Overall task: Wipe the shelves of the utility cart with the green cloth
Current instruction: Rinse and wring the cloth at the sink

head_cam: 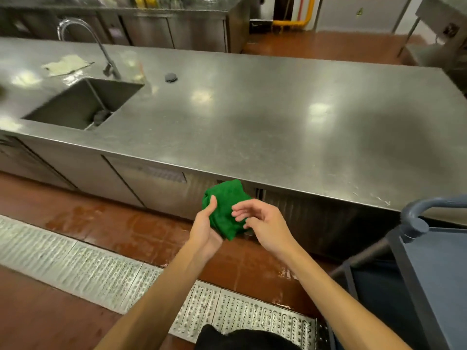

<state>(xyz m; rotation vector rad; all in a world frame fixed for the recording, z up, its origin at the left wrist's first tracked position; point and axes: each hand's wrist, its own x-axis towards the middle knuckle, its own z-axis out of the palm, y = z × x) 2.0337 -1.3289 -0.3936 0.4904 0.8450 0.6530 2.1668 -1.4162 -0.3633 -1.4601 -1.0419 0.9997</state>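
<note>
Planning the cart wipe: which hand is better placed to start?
Probably right: the right hand hovers open at the green cloth the left hand holds, and the cart stands on that side.

1. Stainless steel bench, top glossy with light reflections.
2. Sink recessed at the bench's left; gooseneck faucet behind it.
3. Pale rag left of the faucet base; grey disc to its right.
4. Perforated grating set in the red-brown floor.
</note>
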